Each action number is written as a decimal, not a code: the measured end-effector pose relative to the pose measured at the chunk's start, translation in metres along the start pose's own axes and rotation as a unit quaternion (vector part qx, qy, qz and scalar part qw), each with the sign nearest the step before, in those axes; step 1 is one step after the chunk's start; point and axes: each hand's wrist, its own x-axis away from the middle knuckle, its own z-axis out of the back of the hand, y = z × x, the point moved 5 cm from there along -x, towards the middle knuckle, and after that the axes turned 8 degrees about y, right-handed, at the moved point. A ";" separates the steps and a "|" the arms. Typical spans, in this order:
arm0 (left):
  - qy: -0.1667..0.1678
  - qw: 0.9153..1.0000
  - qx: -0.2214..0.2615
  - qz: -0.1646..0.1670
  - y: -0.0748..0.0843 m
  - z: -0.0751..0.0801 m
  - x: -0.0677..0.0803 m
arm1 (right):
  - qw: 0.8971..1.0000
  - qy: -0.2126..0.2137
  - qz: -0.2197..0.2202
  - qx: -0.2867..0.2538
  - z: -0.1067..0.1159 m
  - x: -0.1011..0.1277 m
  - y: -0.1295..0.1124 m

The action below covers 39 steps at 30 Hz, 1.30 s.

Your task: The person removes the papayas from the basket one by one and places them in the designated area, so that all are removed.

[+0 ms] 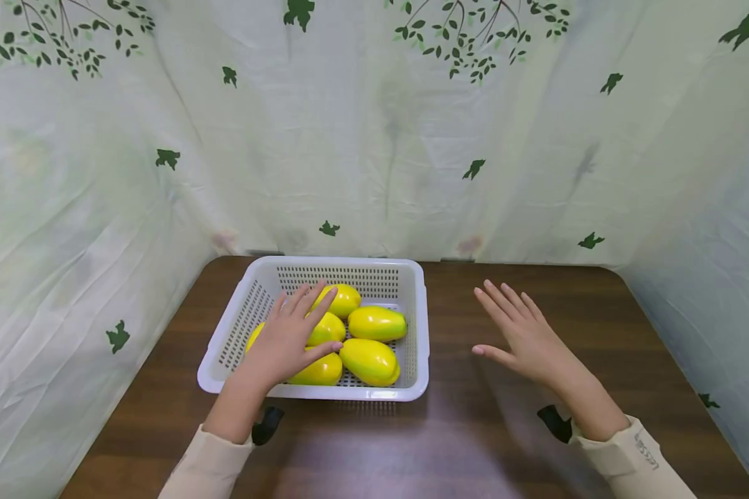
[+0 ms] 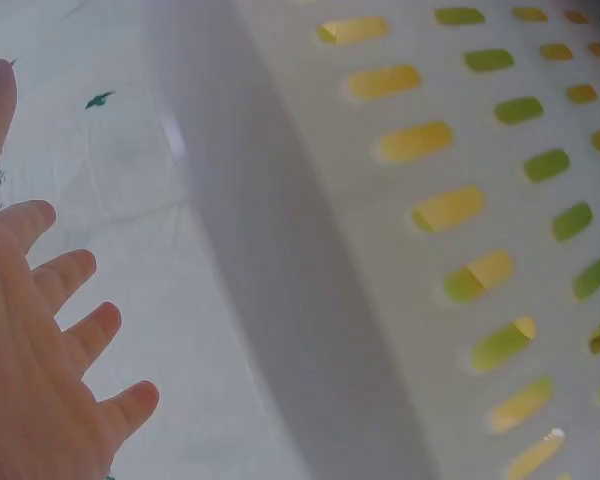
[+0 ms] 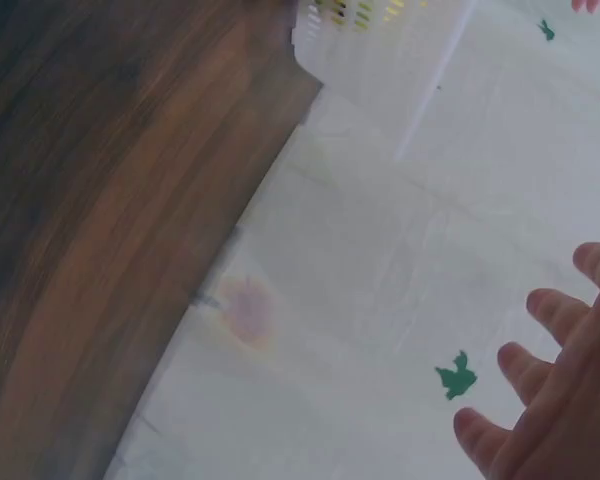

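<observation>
Nearest the camera are my two pale sleeves [image 1: 209, 466], their cuffs turned back, dark lettering on the right one. Beside my wrists sit two black wrist pieces [image 1: 266, 425], one to each arm.

I count one basket [image 1: 349, 393] and six yellow fruits [image 1: 369, 362] in it; my own hand covers part of the inside, so I cannot tell whether more lie beneath. The basket is white, glossy and plastic-looking, a rounded rectangle with rows of small slots through its walls and floor. The yellow fruits are smooth, shiny ovals, and the one farthest right turns green at its end.

My left grip [image 1: 285, 344] is over the left part of the basket, fingers spread and straight, hiding much of the leftmost fruit and parts of others; I cannot tell whether it touches any. My right grip [image 1: 527, 339] is spread too, above the brown wood-grain tabletop [image 1: 487, 443], well to the right of the basket.

Behind and at both sides hangs creased whitish cloth [image 1: 374, 138], printed with two leafy sprays and ten dark green shapes, some bird-like.
</observation>
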 end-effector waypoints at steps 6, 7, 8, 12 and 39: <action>0.043 0.998 0.035 0.038 -0.022 0.005 0.009 | 0.999 0.017 0.018 -0.035 0.000 -0.004 -0.007; 0.048 0.997 0.038 0.048 -0.026 0.007 0.012 | 0.999 0.017 0.018 -0.042 0.000 -0.005 -0.009; 0.050 0.996 0.041 0.060 -0.030 0.008 0.015 | 0.999 0.019 0.019 -0.047 0.000 -0.005 -0.011; 0.061 0.990 0.041 0.118 -0.050 0.013 0.032 | 0.997 0.027 0.020 -0.074 0.000 -0.007 -0.020; 0.130 0.832 0.251 0.477 -0.113 -0.018 0.110 | 0.969 -0.034 -0.016 -0.244 -0.044 -0.039 -0.075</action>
